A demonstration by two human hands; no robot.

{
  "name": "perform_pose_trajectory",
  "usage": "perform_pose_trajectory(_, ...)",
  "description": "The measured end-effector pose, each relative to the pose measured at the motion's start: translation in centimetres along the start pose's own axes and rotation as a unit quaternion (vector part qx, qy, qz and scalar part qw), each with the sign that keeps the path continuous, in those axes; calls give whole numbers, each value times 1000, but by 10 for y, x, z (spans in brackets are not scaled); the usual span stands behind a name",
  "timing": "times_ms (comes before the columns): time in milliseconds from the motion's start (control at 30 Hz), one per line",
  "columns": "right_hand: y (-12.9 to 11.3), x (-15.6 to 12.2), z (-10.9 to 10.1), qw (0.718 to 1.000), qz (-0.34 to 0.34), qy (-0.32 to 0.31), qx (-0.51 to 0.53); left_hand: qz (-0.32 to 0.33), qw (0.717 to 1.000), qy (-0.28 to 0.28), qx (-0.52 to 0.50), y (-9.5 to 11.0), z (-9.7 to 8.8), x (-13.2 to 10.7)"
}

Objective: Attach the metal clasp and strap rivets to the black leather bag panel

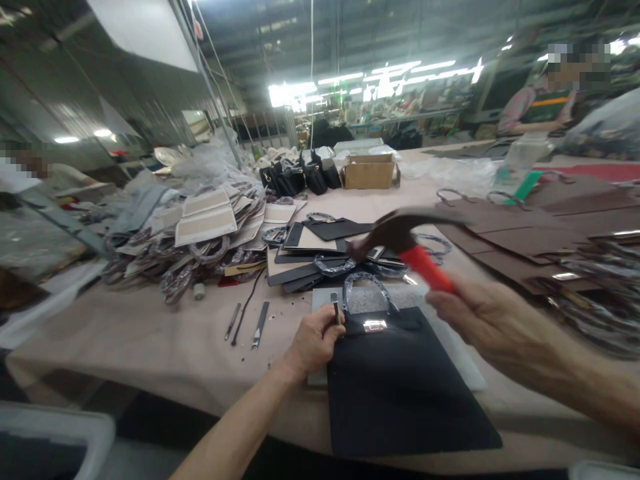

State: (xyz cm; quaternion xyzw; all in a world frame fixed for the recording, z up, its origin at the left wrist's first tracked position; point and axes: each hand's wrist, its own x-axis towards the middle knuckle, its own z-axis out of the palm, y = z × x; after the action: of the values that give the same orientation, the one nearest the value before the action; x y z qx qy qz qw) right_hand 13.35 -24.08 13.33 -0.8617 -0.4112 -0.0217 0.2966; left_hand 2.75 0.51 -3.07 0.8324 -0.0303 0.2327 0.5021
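My left hand is closed around a small metal punch, held upright on the top left corner of a black bag panel. The panel lies on a pale cutting board and carries a silver clasp and a wrapped handle. My right hand grips the red handle of a hammer, raised and motion-blurred above the panel, its dark head to the left.
Loose metal tools lie left of the board. Stacks of black pieces, beige panels, brown panels and a cardboard box cover the table. People sit at the far right and far left.
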Motion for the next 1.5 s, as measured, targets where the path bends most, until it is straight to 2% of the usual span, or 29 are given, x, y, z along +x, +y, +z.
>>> perform_pose_trajectory(67,-7,-1,4,998,-31,-46,-31,-4,1000,5,4,-1,1,-1)
perform_pose_trajectory(100,-10,-1,5,997,-38,-48,-46,-6,1000,7,6,-2,1,-2)
perform_pose_trajectory(167,-18,1,3,996,-54,10,-73,-13,1000,14,6,-4,1,-3)
perform_pose_trajectory(267,-27,4,3,985,-83,139,-67,-19,1000,18,0,-6,1,-3)
perform_pose_trajectory(300,-27,4,5,982,-104,146,-66,-19,1000,19,1,-6,1,-3)
perform_pose_trajectory(333,-26,4,8,981,-127,128,-76,-19,1000,18,3,-7,1,-3)
perform_pose_trajectory(433,-21,6,10,973,-184,24,-138,-16,1000,17,10,-8,1,-3)
perform_pose_trajectory(467,-21,7,8,972,-186,20,-142,-13,1000,17,11,-8,2,-3)
perform_pose_trajectory(500,-23,7,5,973,-181,52,-133,-10,1000,17,11,-9,2,-4)
perform_pose_trajectory(600,-35,7,-1,958,-155,231,-71,3,1000,20,17,-9,2,-4)
perform_pose_trajectory(633,-38,6,-1,956,-158,239,-65,7,1000,20,22,-9,2,-4)
perform_pose_trajectory(667,-38,5,1,962,-169,204,-71,10,999,22,28,-9,2,-4)
perform_pose_trajectory(733,-34,2,5,977,-184,48,-94,15,999,21,41,-10,1,-4)
perform_pose_trajectory(767,-29,1,5,980,-171,-15,-103,17,999,20,46,-10,1,-4)
perform_pose_trajectory(800,-22,0,4,984,-141,-42,-104,19,998,19,49,-11,1,-4)
perform_pose_trajectory(867,-1,-1,0,995,-55,-37,-76,19,998,15,51,-11,1,-4)
perform_pose_trajectory(933,30,-5,-3,997,43,-40,-41,16,999,8,50,-12,0,-5)
perform_pose_trajectory(1033,89,-19,4,978,182,-91,-45,18,998,4,54,-13,-1,-6)
perform_pose_trajectory(1133,137,-37,19,959,253,-82,-102,20,997,10,71,-12,-1,-8)
perform_pose_trajectory(1200,152,-46,30,954,261,-54,-139,26,996,10,88,-11,-1,-10)
perform_pose_trajectory(1267,152,-50,42,959,225,-1,-175,36,994,8,107,-9,-2,-10)
perform_pose_trajectory(1367,136,-50,63,983,67,73,-153,61,988,9,143,-6,-4,-9)
perform_pose_trajectory(1433,123,-52,80,992,-9,65,-103,84,981,10,174,-5,-4,-8)
perform_pose_trajectory(1500,112,-55,95,996,-18,44,-76,113,975,5,191,-4,-4,-8)
